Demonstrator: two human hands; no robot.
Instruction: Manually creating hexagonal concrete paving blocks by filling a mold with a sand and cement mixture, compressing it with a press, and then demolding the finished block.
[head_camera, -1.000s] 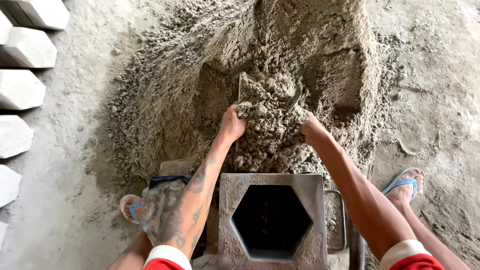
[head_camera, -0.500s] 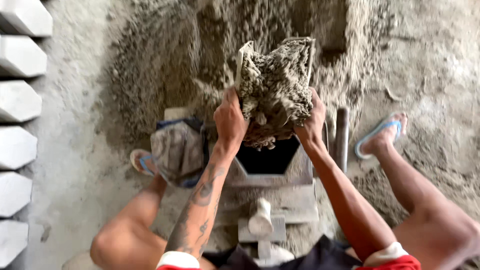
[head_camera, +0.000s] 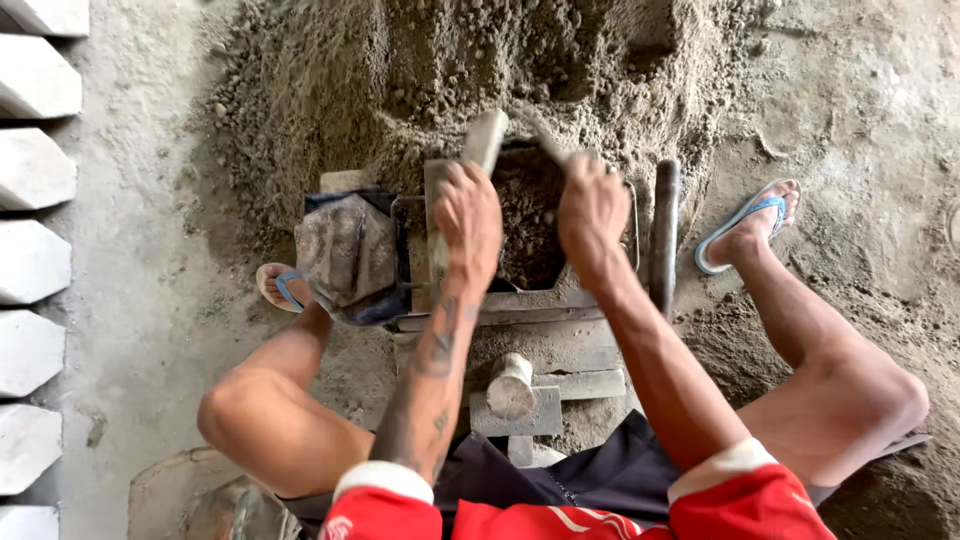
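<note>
seven pale blocks (head_camera: 32, 262), two sandals (head_camera: 745, 222), one mould (head_camera: 520, 300).

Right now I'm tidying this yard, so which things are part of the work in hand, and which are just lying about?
In use:
left hand
right hand
square metal mould filled with grey mix
flat scoop boards
grey mix heap

Lying about:
white cast blocks in a row
crumpled grey sack
stubby wooden tamper

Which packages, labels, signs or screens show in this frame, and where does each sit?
None: no package, label, sign or screen is in view.
Nearest to one: a grey crumpled sack, left of the metal mould under both hands.
Pale cast blocks in a column along the left edge, unmarked.
</note>
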